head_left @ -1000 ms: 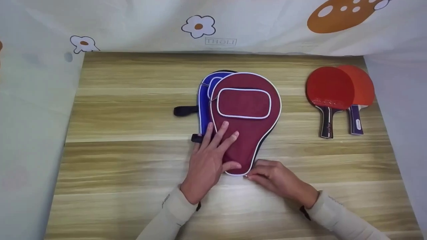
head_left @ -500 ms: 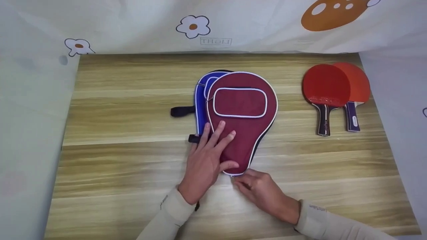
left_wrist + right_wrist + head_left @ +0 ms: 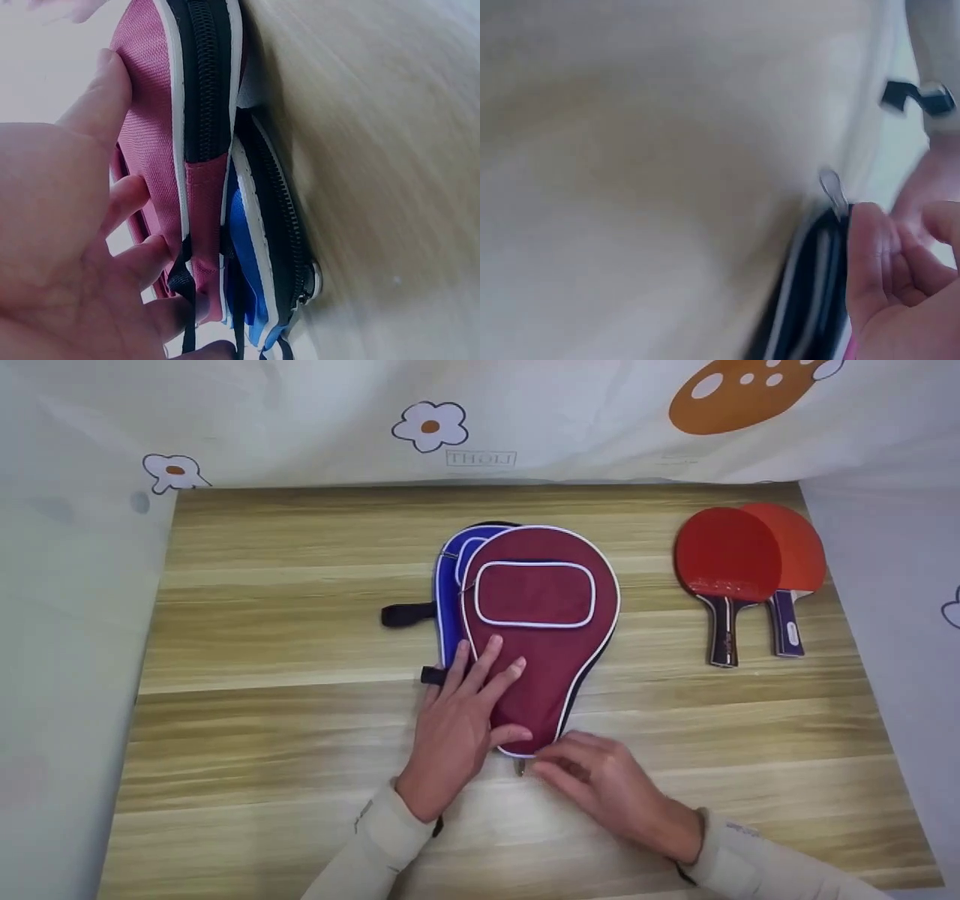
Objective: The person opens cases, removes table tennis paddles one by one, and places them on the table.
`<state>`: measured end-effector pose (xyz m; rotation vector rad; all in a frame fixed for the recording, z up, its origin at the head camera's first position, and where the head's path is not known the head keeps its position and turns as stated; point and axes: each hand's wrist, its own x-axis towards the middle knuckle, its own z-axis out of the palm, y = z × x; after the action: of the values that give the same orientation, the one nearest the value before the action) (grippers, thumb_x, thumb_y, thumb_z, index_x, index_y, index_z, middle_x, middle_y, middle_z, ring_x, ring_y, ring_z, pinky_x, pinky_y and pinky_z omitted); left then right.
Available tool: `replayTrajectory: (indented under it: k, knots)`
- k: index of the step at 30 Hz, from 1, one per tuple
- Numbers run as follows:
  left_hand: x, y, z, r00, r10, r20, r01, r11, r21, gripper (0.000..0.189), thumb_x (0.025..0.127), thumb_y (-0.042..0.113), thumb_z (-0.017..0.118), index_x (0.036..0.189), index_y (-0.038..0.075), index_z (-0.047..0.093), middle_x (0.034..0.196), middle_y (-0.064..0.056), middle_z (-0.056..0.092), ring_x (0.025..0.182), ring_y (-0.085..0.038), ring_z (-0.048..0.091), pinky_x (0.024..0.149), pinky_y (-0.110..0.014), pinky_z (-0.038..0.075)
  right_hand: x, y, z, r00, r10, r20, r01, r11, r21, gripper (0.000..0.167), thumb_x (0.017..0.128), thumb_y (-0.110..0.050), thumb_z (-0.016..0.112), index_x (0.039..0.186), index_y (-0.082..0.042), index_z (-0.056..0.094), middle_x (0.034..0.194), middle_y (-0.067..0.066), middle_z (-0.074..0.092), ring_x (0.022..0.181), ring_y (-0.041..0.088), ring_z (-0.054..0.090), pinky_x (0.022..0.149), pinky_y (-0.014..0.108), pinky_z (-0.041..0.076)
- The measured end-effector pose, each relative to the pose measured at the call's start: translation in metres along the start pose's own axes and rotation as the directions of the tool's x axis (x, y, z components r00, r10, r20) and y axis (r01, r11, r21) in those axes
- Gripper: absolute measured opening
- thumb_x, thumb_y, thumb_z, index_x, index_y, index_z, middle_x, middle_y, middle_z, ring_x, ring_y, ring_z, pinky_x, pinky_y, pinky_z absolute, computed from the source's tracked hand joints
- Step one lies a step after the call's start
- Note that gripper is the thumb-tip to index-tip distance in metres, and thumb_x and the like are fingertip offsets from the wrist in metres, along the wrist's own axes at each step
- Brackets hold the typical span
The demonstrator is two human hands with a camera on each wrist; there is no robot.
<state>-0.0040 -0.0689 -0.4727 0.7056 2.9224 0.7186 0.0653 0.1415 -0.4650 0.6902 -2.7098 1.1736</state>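
A maroon table tennis paddle case (image 3: 544,667) with white piping lies over a blue paddle case (image 3: 447,607). My left hand (image 3: 454,735) rests on its lower left side, fingers spread straight. In the left wrist view, that side shows a black zipper (image 3: 204,82), with the blue case's own zipper (image 3: 281,202) beneath. My right hand (image 3: 611,787) is at the narrow bottom end, fingers bent and fingertips right at the edge. A metal zipper pull (image 3: 520,767) sticks out there, free of the fingers; the right wrist view shows the pull (image 3: 832,189) beside a fingertip.
Two red table tennis paddles, a front one (image 3: 727,555) overlapping a rear one (image 3: 806,547), lie at the back right of the wooden table (image 3: 262,780). Black straps (image 3: 407,615) stick out left of the cases. A flower-print cloth (image 3: 300,427) hangs behind.
My right hand has moved the zipper pull leftward round the case's bottom end, then drawn back slightly to the right, off the pull. My left hand stays on the case.
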Motion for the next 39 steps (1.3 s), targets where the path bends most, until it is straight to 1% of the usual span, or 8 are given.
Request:
replayTrajectory:
  k: [4,7,10,15,21,27,32,39]
  knots:
    - [0.001,0.001,0.000,1.000,-0.004,0.014,0.005,1.000,-0.013,0.081,0.077,0.068,0.065,0.151,0.039,0.049,0.169,0.006,0.031,0.158,-0.033,0.026,0.107,-0.066,0.046,0.021,0.017,-0.032,0.992,-0.026,-0.120,0.019,0.998,-0.062,0.023,0.091,-0.011,0.074,0.112,-0.003,0.072,0.100,0.002,0.073,0.082,0.007,0.063,0.069,0.012,0.051]
    - [0.001,0.001,0.000,1.000,-0.014,0.024,0.014,1.000,-0.026,0.081,0.076,0.069,0.066,0.150,0.040,0.049,0.169,0.006,0.031,0.158,-0.033,0.025,0.107,-0.067,0.046,0.042,0.043,-0.056,0.976,-0.016,-0.218,0.001,0.998,-0.068,0.038,0.093,-0.012,0.071,0.127,0.002,0.062,0.116,0.014,0.068,0.098,0.018,0.063,0.082,0.019,0.052]
    - [0.001,0.001,-0.001,0.999,-0.023,0.028,0.024,0.999,-0.029,0.081,0.076,0.068,0.066,0.150,0.040,0.049,0.169,0.006,0.032,0.158,-0.034,0.025,0.107,-0.067,0.046,0.061,0.073,-0.076,0.965,0.055,-0.258,-0.059,0.998,-0.008,0.054,0.094,-0.013,0.068,0.143,-0.001,0.050,0.132,0.016,0.060,0.117,0.025,0.057,0.097,0.026,0.049]
    - [0.001,0.000,-0.001,0.999,-0.025,0.031,0.026,0.999,-0.033,0.081,0.076,0.068,0.067,0.150,0.040,0.049,0.169,0.006,0.031,0.158,-0.035,0.025,0.107,-0.067,0.046,0.080,0.114,-0.096,0.962,0.204,-0.180,-0.183,0.975,0.123,0.066,0.095,-0.010,0.065,0.155,-0.010,0.037,0.150,0.012,0.049,0.139,0.022,0.047,0.110,0.033,0.046]
    - [0.002,0.001,0.000,0.999,-0.012,0.038,0.013,1.000,-0.018,0.083,0.077,0.069,0.066,0.152,0.040,0.047,0.169,0.005,0.030,0.158,-0.034,0.024,0.106,-0.065,0.048,0.093,0.138,-0.091,0.952,0.299,-0.057,-0.284,0.941,0.186,0.065,0.102,-0.014,0.059,0.161,-0.013,0.031,0.162,0.008,0.040,0.151,0.022,0.037,0.122,0.048,0.037]
    - [0.001,0.001,0.002,1.000,0.003,0.027,-0.002,1.000,-0.020,0.082,0.076,0.067,0.068,0.151,0.039,0.049,0.169,0.005,0.031,0.158,-0.034,0.026,0.103,-0.061,0.052,0.094,0.136,-0.079,0.947,0.321,0.006,-0.320,0.942,0.103,0.057,0.105,-0.025,0.056,0.159,-0.023,0.037,0.161,0.003,0.044,0.149,0.025,0.041,0.126,0.049,0.028]
    - [0.000,0.001,0.002,0.999,0.003,0.044,-0.001,0.999,-0.033,0.082,0.077,0.067,0.068,0.151,0.039,0.048,0.170,0.006,0.029,0.159,-0.034,0.023,0.105,-0.063,0.050,0.092,0.129,-0.078,0.947,0.322,-0.004,-0.321,0.943,0.087,0.053,0.106,-0.025,0.054,0.157,-0.024,0.041,0.159,0.003,0.047,0.151,0.023,0.038,0.127,0.048,0.026]
    - [0.001,0.001,-0.001,0.999,0.017,0.046,-0.017,1.000,-0.002,0.082,0.080,0.068,0.066,0.153,0.038,0.045,0.170,0.006,0.027,0.159,-0.035,0.022,0.099,-0.058,0.054,0.096,0.126,-0.084,0.956,0.295,-0.003,-0.294,0.955,0.025,0.056,0.106,-0.035,0.053,0.159,-0.032,0.036,0.161,0.002,0.045,0.152,0.024,0.036,0.127,0.052,0.026]
